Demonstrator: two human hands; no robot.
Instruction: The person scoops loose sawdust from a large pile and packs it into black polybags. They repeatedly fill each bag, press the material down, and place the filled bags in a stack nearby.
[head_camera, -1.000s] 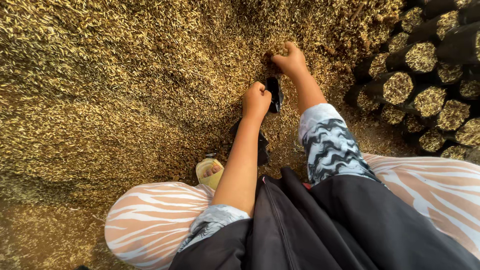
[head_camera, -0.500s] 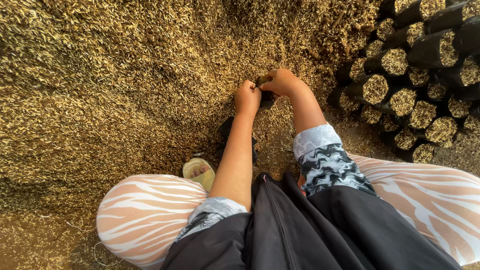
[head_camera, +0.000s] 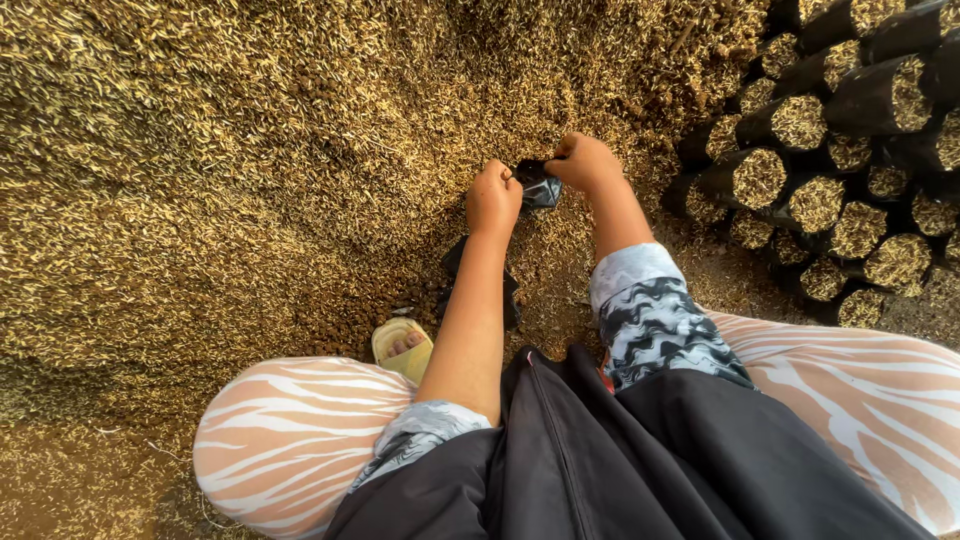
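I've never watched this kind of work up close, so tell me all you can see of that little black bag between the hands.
The black bag is small, of thin glossy plastic as it looks, crumpled and creased with light glinting on its folds. The left hand and right hand pinch it from either side, holding it just over the heap of husks. Whether it is open or holds anything cannot be told. More black plastic lies below, beside the left forearm.

A small black plastic bag (head_camera: 540, 186) sits far centre, crumpled against the husk heap. More flat black bags (head_camera: 455, 262) lie nearer, just below it. Far right, filled black cylindrical bags (head_camera: 800, 150) stack in rows, husk-topped.
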